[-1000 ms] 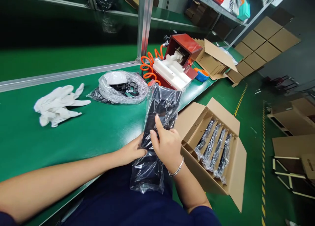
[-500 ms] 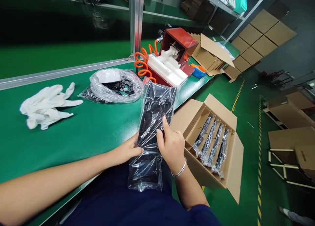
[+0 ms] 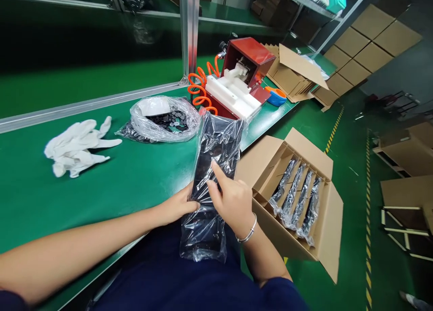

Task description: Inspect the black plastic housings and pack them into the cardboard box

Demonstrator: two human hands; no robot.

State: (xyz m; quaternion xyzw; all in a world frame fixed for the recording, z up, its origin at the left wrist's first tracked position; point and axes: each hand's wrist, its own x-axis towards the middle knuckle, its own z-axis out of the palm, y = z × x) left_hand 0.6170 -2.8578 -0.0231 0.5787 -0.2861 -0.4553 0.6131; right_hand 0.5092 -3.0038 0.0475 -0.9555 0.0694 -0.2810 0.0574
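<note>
A long, flat black part in a clear plastic bag (image 3: 216, 144) is held upright in front of my body. My left hand (image 3: 182, 205) grips it by its left edge, thumb on the front and the other fingers hidden behind. Over the front of the bag is my right hand (image 3: 233, 198), its index finger and thumb stretched out and the other fingers curled. The index fingertip is at the middle of the bag; whether it presses on the plastic I cannot tell. To the right stands an open carton (image 3: 259, 193) holding several similar bagged black parts (image 3: 294, 196) between cardboard dividers.
On the green table (image 3: 142, 175) lie white gloves (image 3: 77, 144) and an open plastic bag of small black pieces (image 3: 169, 119). Behind are a red machine with a white fixture (image 3: 233, 94), an orange coiled hose (image 3: 199, 90), blue-orange tape (image 3: 276, 96) and flattened cartons (image 3: 291, 76).
My right index finger has slid left and slightly up across the bag's front. My left hand keeps its grip. The whole view has shifted a little.
</note>
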